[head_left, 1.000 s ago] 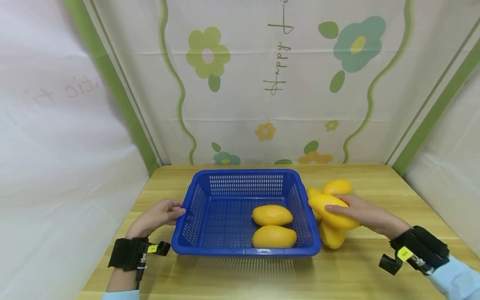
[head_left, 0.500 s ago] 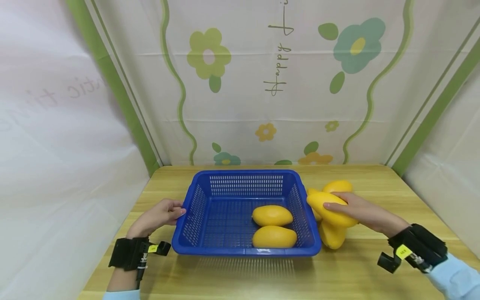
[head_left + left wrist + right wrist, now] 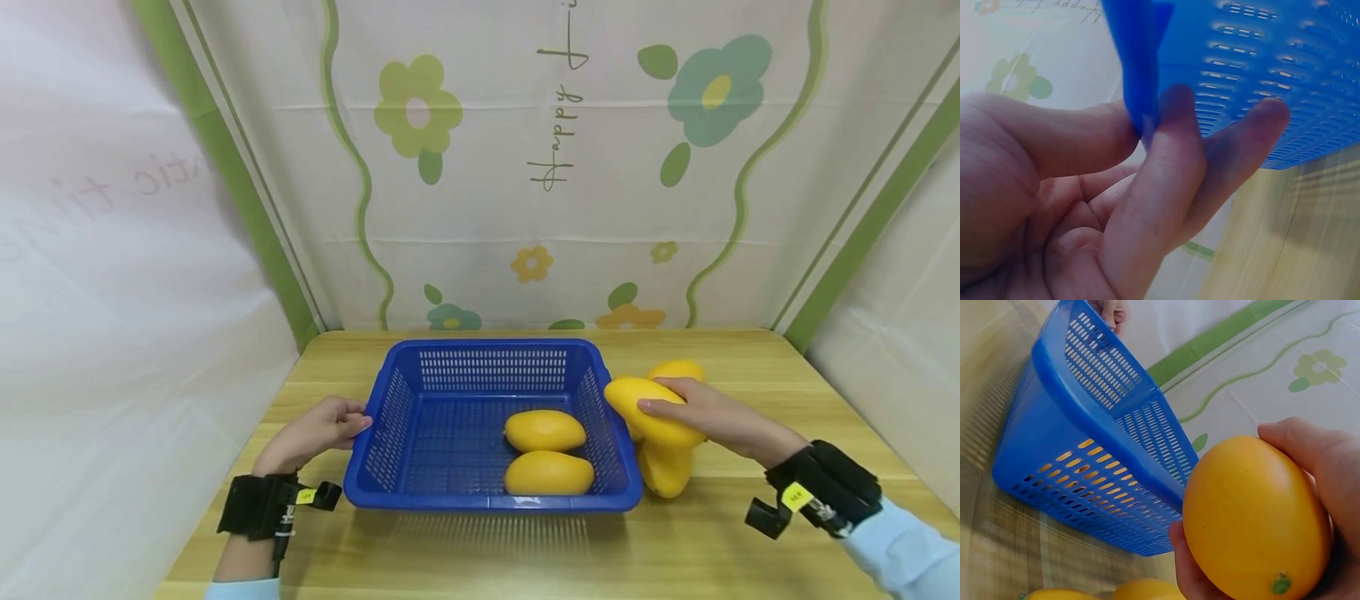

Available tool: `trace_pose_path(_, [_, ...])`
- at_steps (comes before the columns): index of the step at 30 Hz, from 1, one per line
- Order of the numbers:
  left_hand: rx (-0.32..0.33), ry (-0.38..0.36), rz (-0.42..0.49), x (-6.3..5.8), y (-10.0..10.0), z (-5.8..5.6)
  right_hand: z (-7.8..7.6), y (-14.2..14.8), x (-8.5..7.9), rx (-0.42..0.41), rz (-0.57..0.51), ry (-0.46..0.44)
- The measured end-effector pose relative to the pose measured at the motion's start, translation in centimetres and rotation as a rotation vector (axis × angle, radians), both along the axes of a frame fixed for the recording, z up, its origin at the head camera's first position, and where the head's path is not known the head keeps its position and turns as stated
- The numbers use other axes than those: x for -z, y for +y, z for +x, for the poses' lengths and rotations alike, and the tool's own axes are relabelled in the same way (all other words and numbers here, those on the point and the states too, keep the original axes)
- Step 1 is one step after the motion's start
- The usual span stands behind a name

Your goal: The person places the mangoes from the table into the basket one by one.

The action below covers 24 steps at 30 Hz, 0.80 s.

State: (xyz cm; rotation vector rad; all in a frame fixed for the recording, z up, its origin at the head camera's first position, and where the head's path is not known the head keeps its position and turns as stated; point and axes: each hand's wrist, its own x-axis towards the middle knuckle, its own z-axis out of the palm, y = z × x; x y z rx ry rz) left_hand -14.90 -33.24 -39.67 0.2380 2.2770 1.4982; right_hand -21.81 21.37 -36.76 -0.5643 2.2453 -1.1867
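Observation:
My left hand (image 3: 324, 431) pinches the left rim of a blue plastic basket (image 3: 491, 503). In the left wrist view the thumb lies on one side of that rim (image 3: 1140, 69) and two fingers reach under it along the slotted wall. Two yellow mangoes lie in the basket's right half, a rear mango (image 3: 544, 431) and a front mango (image 3: 549, 473). My right hand (image 3: 701, 410) grips another mango (image 3: 647, 410), whose tip overlaps the basket's right rim in the head view. The right wrist view shows the held mango (image 3: 1254, 519) between thumb and fingers, its green stem spot facing the camera.
Beneath and behind the held mango, more mangoes lie on the wooden table (image 3: 735, 533), among them a front one (image 3: 664, 472) and a back one (image 3: 681, 369). White cloth walls (image 3: 480, 200) with printed flowers stand behind the table and at both sides.
My right hand has lifted the mango slightly and carried it left, toward the basket's right rim. The left hand and the basket stay where they were.

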Motion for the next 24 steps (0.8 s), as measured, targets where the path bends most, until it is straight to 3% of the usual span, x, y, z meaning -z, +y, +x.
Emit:
trace_pose_path(12, [-0.009, -0.001, -0.005, 0.0, 0.0, -0.1, -0.5, -1.0, -0.5, 0.01, 0.066, 0.043])
trace_pose_path(24, [-0.01, -0.012, 0.004, 0.0, 0.0, -0.1, -0.9, -1.9, -0.5, 0.002, 0.046, 0.051])
